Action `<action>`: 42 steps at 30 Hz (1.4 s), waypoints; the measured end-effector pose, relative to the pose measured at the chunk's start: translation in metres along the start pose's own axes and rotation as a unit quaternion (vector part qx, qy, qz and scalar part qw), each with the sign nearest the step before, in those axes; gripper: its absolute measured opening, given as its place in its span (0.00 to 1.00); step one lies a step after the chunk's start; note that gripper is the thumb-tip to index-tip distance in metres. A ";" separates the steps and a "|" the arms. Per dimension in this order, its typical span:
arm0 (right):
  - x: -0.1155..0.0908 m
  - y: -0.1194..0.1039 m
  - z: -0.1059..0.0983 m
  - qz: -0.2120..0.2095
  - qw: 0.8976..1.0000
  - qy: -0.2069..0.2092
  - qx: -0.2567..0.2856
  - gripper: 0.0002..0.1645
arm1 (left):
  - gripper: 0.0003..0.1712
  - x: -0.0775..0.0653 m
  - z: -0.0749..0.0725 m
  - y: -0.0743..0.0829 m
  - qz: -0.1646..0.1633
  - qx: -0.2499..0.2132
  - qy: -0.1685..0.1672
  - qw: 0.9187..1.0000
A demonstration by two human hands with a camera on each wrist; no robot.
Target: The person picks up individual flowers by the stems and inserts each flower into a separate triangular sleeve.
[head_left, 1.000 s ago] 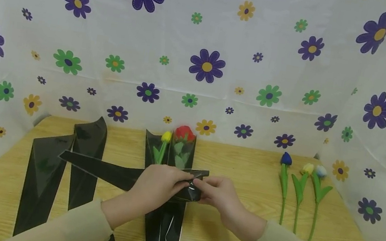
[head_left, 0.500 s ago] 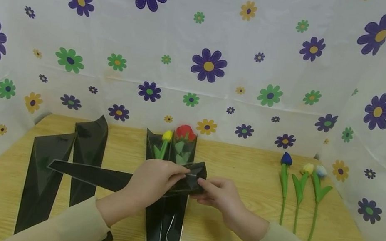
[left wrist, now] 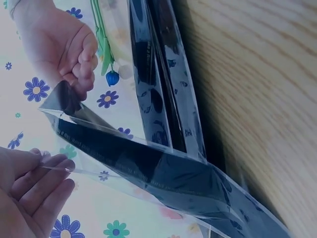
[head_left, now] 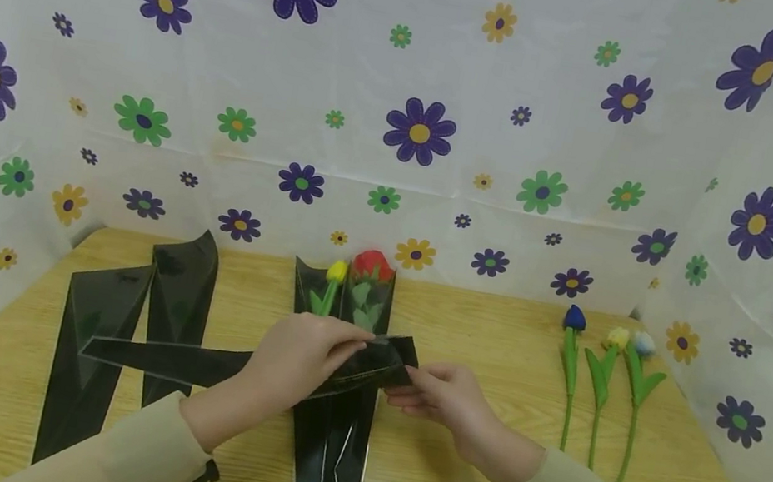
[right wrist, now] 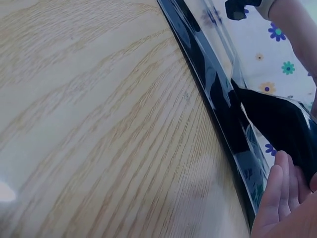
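Note:
A black flower sleeve with a clear front (head_left: pixel 170 361) lies across my hands, its narrow end pointing left. My left hand (head_left: pixel 288 356) pinches the clear film at the mouth between thumb and fingers, as the left wrist view shows on the film edge (left wrist: pixel 54 166). My right hand (head_left: pixel 440 401) pinches the black corner of the mouth. The two layers stand apart at that end. Under the held sleeve, two black sleeves (head_left: pixel 330 451) lie side by side, one with a yellow tulip (head_left: pixel 332 287), the other with a red rose (head_left: pixel 373 267).
Two more black sleeves, an outer one (head_left: pixel 84 378) and an inner one (head_left: pixel 185 285), lie at the left of the wooden table (head_left: pixel 478 331). At the right are a blue tulip (head_left: pixel 573 330), a yellow tulip (head_left: pixel 613 344) and a pale blue tulip (head_left: pixel 642 353). A flower-print cloth (head_left: pixel 352 75) hangs behind.
My left hand has shifted slightly left and the sleeve's narrow end has swung down and left. The layers at the mouth have come apart between my hands.

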State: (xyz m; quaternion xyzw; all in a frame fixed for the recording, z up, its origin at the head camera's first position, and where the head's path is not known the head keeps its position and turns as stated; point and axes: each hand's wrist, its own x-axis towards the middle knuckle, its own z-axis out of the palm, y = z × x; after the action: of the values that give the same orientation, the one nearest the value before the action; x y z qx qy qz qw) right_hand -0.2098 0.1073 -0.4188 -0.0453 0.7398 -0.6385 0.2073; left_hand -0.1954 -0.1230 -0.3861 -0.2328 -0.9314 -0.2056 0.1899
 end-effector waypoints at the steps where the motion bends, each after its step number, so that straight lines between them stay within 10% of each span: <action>1: 0.000 0.000 -0.001 -0.001 1.000 -0.003 -0.001 0.22 | 0.09 0.000 0.000 -0.001 0.000 -0.002 0.002 1.000; 42: 0.004 0.021 -0.018 0.005 0.999 -0.030 0.017 0.21 | 0.05 -0.003 0.001 0.001 0.055 0.023 -0.018 0.998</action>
State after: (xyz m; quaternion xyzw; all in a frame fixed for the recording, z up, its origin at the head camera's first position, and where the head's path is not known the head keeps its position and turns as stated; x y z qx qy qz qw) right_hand -0.2161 0.1267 -0.4378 -0.0574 0.7226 -0.6481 0.2333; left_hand -0.1929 -0.1220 -0.3881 -0.2832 -0.9249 -0.1694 0.1892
